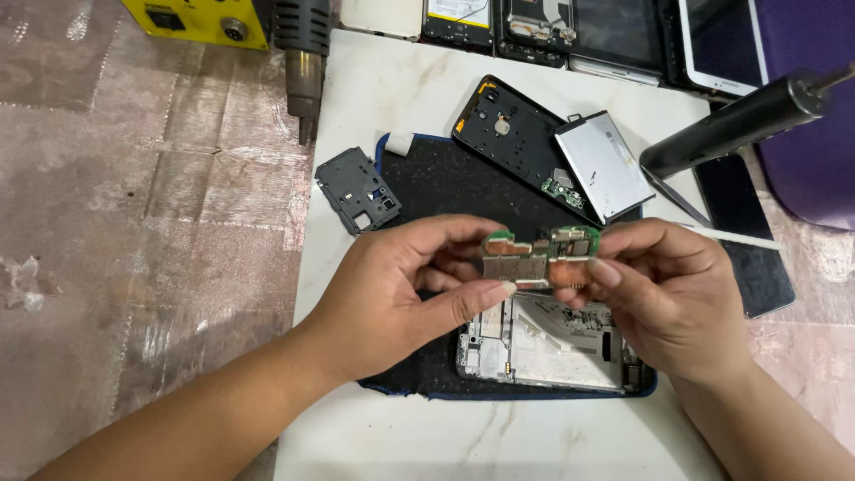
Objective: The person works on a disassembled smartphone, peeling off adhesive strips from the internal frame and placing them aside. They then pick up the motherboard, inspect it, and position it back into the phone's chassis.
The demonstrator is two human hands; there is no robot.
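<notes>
Your left hand (392, 289) and right hand (663, 285) each pinch one end of a small green circuit board (541, 256) with metal shields, held just above the opened silver phone frame (543, 343) on the dark mat (436, 183), flat grey battery (604, 166) beyond.

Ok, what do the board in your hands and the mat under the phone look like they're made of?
Circuit board: green laminate with dull metal shield cans, held by left hand and right hand. Mat: black, matte, grainy, probably foam or rubber with blue edging.
</notes>
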